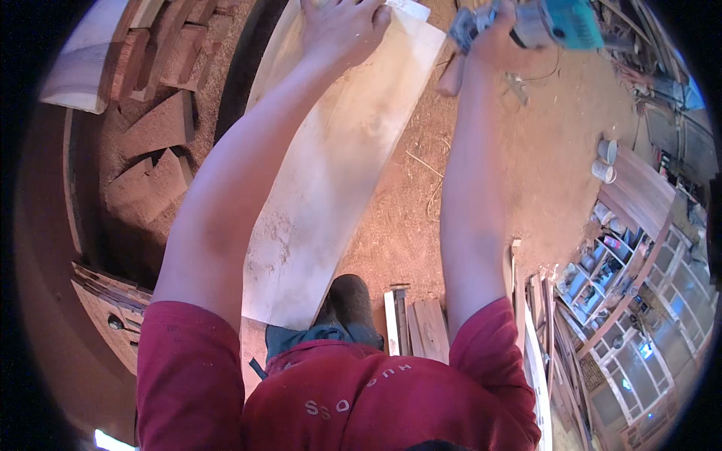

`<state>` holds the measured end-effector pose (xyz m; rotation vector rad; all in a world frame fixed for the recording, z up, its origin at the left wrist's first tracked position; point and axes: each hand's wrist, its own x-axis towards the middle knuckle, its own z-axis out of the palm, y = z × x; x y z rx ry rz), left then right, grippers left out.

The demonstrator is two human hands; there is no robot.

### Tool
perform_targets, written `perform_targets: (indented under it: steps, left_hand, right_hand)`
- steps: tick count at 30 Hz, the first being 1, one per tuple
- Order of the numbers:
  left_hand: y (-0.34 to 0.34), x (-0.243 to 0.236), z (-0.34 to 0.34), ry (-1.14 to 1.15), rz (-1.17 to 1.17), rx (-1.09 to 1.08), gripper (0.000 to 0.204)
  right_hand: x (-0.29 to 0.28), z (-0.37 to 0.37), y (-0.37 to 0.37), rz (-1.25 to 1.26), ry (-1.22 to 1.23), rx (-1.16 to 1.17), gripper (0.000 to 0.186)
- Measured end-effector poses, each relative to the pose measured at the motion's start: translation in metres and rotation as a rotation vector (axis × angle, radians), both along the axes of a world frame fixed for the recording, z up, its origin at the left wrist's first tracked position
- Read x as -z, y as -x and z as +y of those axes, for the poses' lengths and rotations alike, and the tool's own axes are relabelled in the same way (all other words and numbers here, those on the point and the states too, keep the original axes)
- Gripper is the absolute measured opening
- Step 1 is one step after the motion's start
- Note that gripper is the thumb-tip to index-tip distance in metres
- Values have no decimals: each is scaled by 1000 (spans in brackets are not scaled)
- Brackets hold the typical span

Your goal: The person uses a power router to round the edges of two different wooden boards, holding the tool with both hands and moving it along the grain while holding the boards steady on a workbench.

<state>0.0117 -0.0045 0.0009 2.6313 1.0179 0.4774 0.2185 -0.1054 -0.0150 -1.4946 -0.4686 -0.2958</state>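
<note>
A long pale wooden board stretches from my lap to the top of the view, narrowing toward me. Over its far end lies my left hand, palm down with the thumb apart; its fingertips are partly cut off by the picture's edge. A small white-faced piece sits at the board's far end, just right of that hand. To the right of the board, my right hand is wrapped round a teal power tool with a grey metal front. Motion blurs the tool, so its exact kind is unclear. It is held apart from the board.
Wood offcuts lie in sawdust to the left. Timber strips stand near my legs. Two white buckets sit on the dusty floor at right, near a cluttered shelf and a window frame. A person's arm shows far right.
</note>
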Motion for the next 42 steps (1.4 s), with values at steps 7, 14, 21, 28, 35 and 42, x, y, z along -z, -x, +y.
perform_targets:
  steps: [7, 14, 21, 28, 35, 42]
  left_hand:
    - [42, 41, 2, -426, 106, -51, 62]
    - [139, -12, -264, 167, 94, -76, 99]
    - [201, -23, -353, 67, 506, -315, 100]
    - [206, -30, -356, 57, 559, -374, 98]
    - [288, -134, -359, 531, 81, -139, 113]
    - [330, -168, -323, 521, 68, -431, 81]
  right_hand:
    - [0, -178, 114, 697, -408, 17, 111]
    - [-36, -462, 168, 1214, -1168, 271, 130]
    - [-15, -686, 118, 1224, -1464, 414, 147]
    - [-57, -724, 73, 1187, -1666, 350, 149]
    - [-99, -721, 39, 1169, -1660, 211, 148]
    - [-116, -625, 15, 1268, -1588, 79, 148]
